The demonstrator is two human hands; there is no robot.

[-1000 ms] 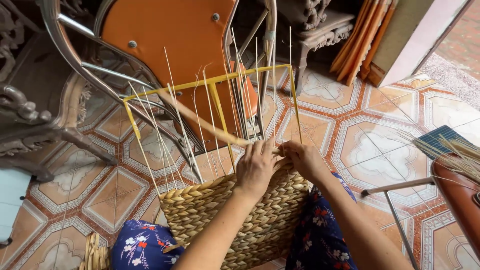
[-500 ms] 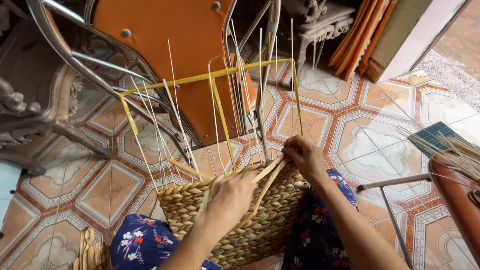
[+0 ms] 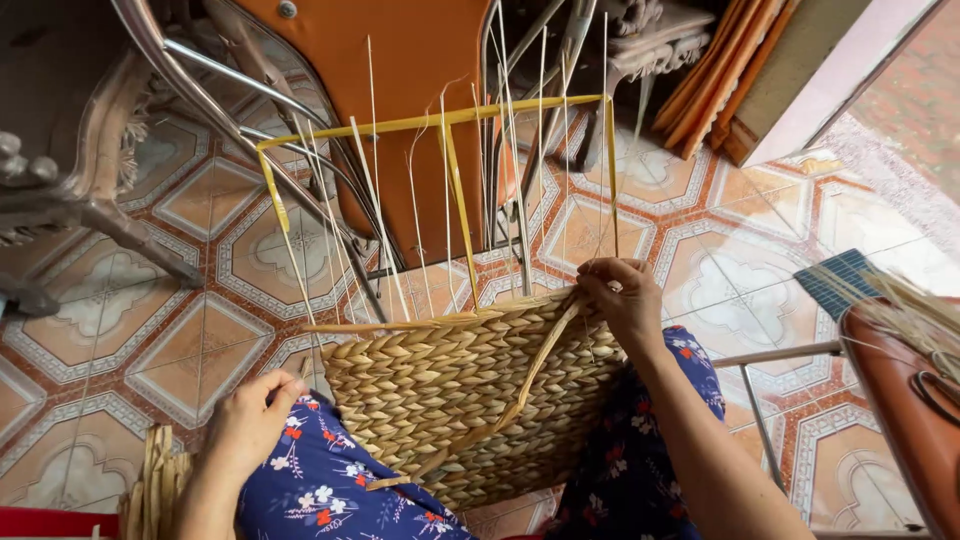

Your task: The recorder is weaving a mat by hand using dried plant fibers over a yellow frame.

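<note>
You have one half-woven basket (image 3: 470, 400) in the lower middle of the frame, resting between your knees in the blue flowered cloth (image 3: 330, 490). One yellow frame (image 3: 440, 122) rises from its top edge toward the upper middle of the frame, and many thin pale stakes (image 3: 375, 190) stand up beside it, their long axis nearly upright and pointing to the top of the picture. Your right hand (image 3: 622, 300) is at the upper right corner of the basket; its fingers are closed on one flat straw strand (image 3: 535, 365), which runs diagonally from that hand down to the lower left across the woven wall. Your left hand (image 3: 250, 425) is in the lower left, resting with loose fingers on your knee and holding nothing, just beside a bundle of straw (image 3: 150, 490). One orange chair (image 3: 400, 110) with metal legs stands behind the basket at the upper middle. At the right edge you see one blue ribbed mat (image 3: 840, 280). I see no packages, labels or signs.
</note>
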